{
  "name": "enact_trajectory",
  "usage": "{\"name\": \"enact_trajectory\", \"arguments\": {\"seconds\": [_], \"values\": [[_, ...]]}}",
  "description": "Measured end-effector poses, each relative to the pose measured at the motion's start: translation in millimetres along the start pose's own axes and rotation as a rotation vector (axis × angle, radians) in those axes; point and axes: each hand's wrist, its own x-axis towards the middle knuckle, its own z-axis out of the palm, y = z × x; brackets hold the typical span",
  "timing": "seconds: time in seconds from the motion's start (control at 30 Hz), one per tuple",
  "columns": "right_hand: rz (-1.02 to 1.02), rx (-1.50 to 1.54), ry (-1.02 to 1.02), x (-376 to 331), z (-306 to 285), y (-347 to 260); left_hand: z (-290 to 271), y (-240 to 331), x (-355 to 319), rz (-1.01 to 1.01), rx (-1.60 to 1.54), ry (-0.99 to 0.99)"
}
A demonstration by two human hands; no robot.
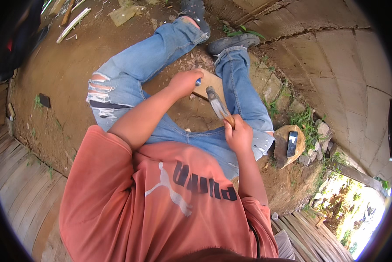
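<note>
My left hand (185, 83) is closed round a slim tool with a blue end (198, 81). The rest of that tool is hidden by the fingers and the board. It is held upright over a flat wooden board (212, 81) that lies on the ground between my legs. My right hand (239, 134) grips a hammer-like tool (217, 105) with a grey metal head and a wooden handle. Its head is raised near the board's near edge, a short way right of my left hand.
My legs in torn jeans (165, 48) stretch out on both sides of the board. Wood chips (202, 59) litter the dirt beyond it. At right, a phone (292, 144) rests on a cut stump (283, 158). A block wall (322, 65) rises behind. Another dark flat object (44, 101) lies at left.
</note>
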Motion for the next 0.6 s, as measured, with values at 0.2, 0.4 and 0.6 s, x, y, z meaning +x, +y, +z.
{"name": "enact_trajectory", "arguments": {"seconds": [0.2, 0.4, 0.6], "values": [[0.113, 0.117, -0.043, -12.1, -16.6, -8.4, -39.9, 23.0, 10.2, -0.140, -0.181, 0.103], [0.235, 0.222, -0.081, -0.1, -17.8, 5.3, -52.6, -5.0, 26.5, -0.362, -0.527, 0.328], [0.515, 0.361, -0.124, 9.8, -55.5, 8.1, -41.1, -11.2, 28.8, -0.314, -0.589, 0.361]]}}
